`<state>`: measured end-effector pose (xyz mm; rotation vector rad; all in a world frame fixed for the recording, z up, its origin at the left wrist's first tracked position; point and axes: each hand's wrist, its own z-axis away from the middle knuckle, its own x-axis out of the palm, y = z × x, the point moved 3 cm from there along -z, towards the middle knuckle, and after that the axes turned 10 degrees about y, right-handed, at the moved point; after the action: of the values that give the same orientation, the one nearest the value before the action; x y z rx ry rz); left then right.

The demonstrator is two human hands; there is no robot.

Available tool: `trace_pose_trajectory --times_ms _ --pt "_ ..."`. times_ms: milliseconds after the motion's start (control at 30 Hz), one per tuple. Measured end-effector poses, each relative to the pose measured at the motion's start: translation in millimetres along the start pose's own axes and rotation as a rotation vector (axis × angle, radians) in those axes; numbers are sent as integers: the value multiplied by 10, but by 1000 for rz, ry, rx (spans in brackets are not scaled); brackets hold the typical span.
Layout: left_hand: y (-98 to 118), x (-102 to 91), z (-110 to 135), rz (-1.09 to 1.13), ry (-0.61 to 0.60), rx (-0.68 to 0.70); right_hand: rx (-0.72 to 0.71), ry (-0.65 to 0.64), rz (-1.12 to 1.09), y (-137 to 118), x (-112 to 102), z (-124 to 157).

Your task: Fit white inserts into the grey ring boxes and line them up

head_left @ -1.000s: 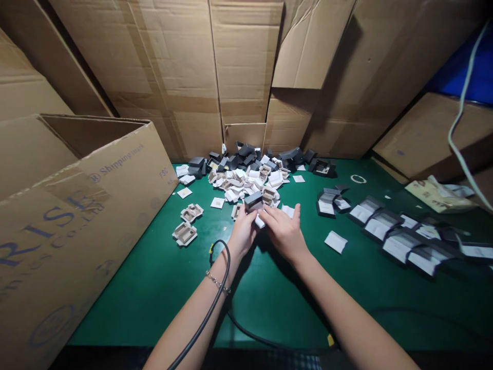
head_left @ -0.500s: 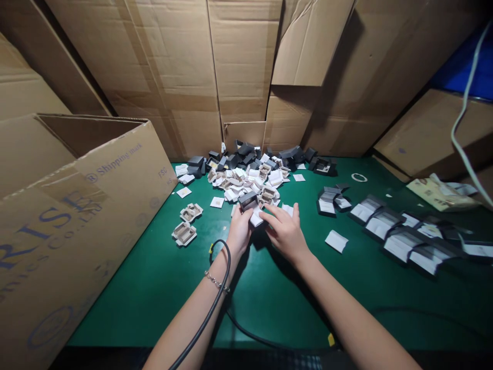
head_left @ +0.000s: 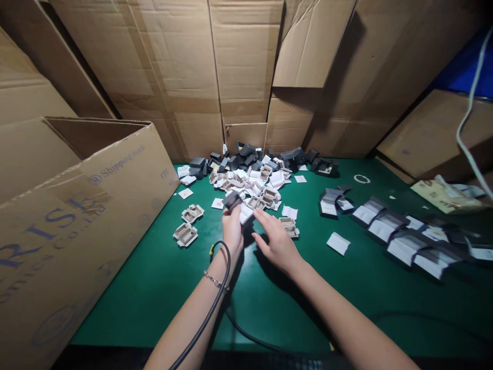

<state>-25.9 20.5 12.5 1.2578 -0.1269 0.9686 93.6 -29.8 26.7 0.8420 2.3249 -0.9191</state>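
Observation:
A small black box with an open lid and a white insert (head_left: 245, 216) is gripped in my left hand (head_left: 232, 228). My right hand (head_left: 278, 240) is beside it, fingers stretched out and apart, fingertips at the box's right edge; whether they touch it I cannot tell. Just beyond both hands lies a heap of white folded card inserts (head_left: 246, 181). A white card insert (head_left: 288, 227) sits right of my right hand. Two more card inserts (head_left: 185, 234) are on the green table to the left. A black cable passes over my left wrist, near a chain bracelet.
Black boxes (head_left: 246, 150) are piled along the back of the table (head_left: 162, 303). Several open black boxes with white inserts (head_left: 400, 244) stand in rows at the right. A large carton (head_left: 127, 174) flanks the left side; cardboard walls (head_left: 181, 61) rise behind. A white ring (head_left: 361, 179) lies back right.
The black box has shifted left and tilted in my left hand. My right hand has moved slightly left and down, its fingers spread off the box, uncovering the card insert beside it.

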Motion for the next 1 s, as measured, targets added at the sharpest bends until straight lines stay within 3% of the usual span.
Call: trace_pose_trajectory --times_ms 100,167,267,367,567,700,800,900,1000 --pt "98 -52 -89 121 144 -77 29 -9 -31 29 6 -3" --pt "156 -84 -139 188 242 -56 64 -14 -47 88 5 -10" --pt "173 -83 -162 198 273 -43 117 -22 -67 175 12 -18" --pt "99 -42 -119 145 207 -105 141 -29 -80 219 23 -23" --pt "-127 48 60 1 -73 -328 147 81 -103 292 -26 -66" --pt "-65 64 126 -39 -52 -141 198 172 -29 424 -42 -79" --pt "45 92 166 -3 -35 -31 189 144 99 465 15 -85" --pt "114 130 207 39 -105 -79 143 54 215 394 110 -147" --pt "132 142 246 39 -135 -234 13 -14 212 208 206 -311"
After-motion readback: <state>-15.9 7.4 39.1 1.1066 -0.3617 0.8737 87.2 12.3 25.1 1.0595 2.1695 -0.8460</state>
